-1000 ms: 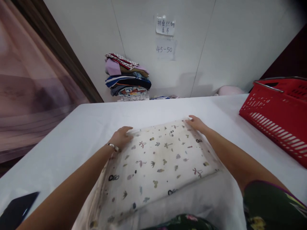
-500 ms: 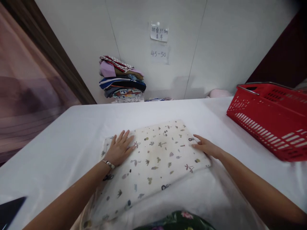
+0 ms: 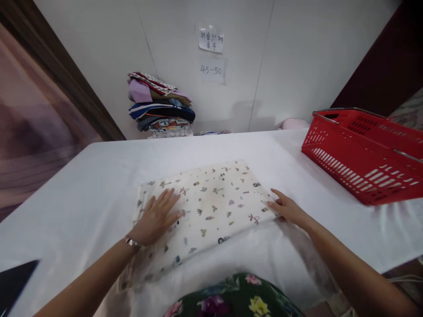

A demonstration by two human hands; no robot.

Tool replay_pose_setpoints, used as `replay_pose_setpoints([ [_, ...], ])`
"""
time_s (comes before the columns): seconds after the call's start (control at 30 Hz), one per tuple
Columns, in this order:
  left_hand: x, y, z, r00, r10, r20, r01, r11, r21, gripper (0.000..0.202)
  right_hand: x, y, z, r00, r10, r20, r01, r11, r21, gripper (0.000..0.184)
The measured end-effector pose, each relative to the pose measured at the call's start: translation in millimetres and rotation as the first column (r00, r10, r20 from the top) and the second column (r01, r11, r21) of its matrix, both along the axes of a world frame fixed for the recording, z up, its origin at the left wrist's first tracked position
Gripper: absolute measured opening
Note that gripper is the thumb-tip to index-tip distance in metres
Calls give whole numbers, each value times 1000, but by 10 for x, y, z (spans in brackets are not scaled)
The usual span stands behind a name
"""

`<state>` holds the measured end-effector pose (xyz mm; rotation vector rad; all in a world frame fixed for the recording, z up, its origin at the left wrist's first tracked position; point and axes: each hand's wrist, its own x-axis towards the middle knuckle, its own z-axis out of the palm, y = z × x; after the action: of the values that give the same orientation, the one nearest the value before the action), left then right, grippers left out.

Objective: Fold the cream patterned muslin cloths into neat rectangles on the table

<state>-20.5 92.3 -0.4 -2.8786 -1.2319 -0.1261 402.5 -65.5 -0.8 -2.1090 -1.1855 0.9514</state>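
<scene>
A cream cloth (image 3: 211, 211) with small printed plants and birds lies folded into a flat rectangle on the white-covered table. Across its left part my left hand (image 3: 157, 220) rests palm down, fingers stretched out, a bracelet (image 3: 132, 241) at the wrist. Along the cloth's right edge, my right hand (image 3: 286, 209) has its fingers apart, the lower ones touching or just beside the edge. Nothing shows between the fingers of either hand. A sheer, whitish layer hangs below the cloth's near edge.
The white table (image 3: 158, 154) reaches back to a wall. A red plastic basket (image 3: 357, 158) stands on its right side. Behind the far edge rises a stack of folded fabrics (image 3: 161, 105). A dark flat object (image 3: 16, 284) lies at the near left. Curtains (image 3: 42, 119) hang at left.
The view has shifted slightly, showing more of the basket and of the floral garment below. My left hand has slid toward me over the cloth; my right hand stays by the right edge.
</scene>
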Motion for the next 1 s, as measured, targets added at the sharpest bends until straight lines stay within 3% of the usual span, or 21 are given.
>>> replay_pose_setpoints([
  [0.1,-10,-355,-65,995,-103,5,103,995,-7,59,-87,-112,-54,984,-15,176,13,1000,13,62],
  [0.2,5,-535,-98,996,-86,18,87,994,-61,58,-142,-150,-102,896,68,438,-71,997,-10,55],
  [0.3,-81,-565,-39,997,23,74,-17,996,-90,53,-133,-168,-107,743,149,652,-172,985,-29,53],
  [0.37,-218,-584,24,969,196,149,-186,979,-81,49,-132,-155,-100,641,135,755,-269,962,56,53],
  [0.43,-385,-640,72,863,440,247,-428,898,-105,45,-192,-106,-104,618,134,775,-405,899,168,51],
  [0.53,-583,-777,94,603,733,314,-690,677,-256,40,-435,3,-164,616,284,735,-602,771,208,49],
  [0.6,-643,-870,88,486,824,291,-736,565,-372,40,-629,66,-240,544,414,730,-703,700,127,50],
  [0.67,-655,-945,82,451,854,257,-721,519,-459,41,-760,106,-324,473,494,730,-750,660,39,52],
  [0.8,-628,-1036,84,481,850,216,-678,517,-523,37,-756,131,-413,457,562,690,-757,652,-30,54],
  [0.9,-627,-1045,78,491,836,244,-673,542,-503,32,-716,129,-381,518,568,639,-745,667,11,51],
  [1.0,-638,-990,64,486,818,308,-654,574,-493,31,-845,161,-256,609,553,568,-724,681,113,46],
])
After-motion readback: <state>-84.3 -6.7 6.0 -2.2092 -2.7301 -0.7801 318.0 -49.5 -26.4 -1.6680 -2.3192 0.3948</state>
